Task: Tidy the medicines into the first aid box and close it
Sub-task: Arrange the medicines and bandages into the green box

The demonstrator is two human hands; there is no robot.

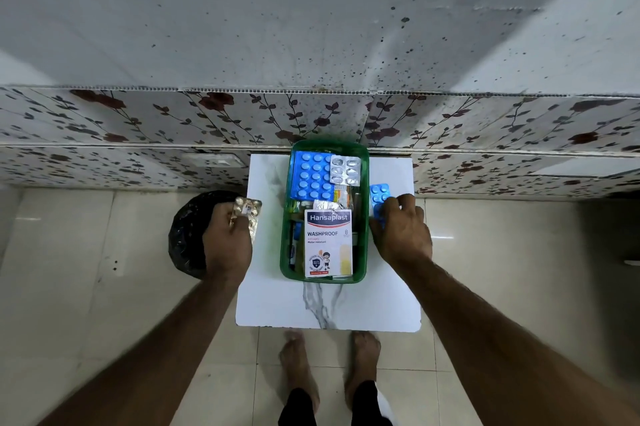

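Mid-tidy: left hand (pixel 227 242) fingers clamped on a gold blister strip (pixel 247 212) off the desk's (pixel 329 307) left edge. Right hand (pixel 401 231) fingers pinch a blue strip (pixel 379 195) beside the green box (pixel 363 217). Probably both drop in next; no lid visible.

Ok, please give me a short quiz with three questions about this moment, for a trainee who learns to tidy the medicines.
1. True or false: the Hansaplast plaster box lies inside the green first aid box.
2. Which hand holds the gold blister strip?
A. left hand
B. right hand
C. neither
3. Fill in: the small blue blister strip under the right hand lies on the ______, beside the box.

Key:
1. True; it sits on top at the near end.
2. A.
3. White marble-patterned table.
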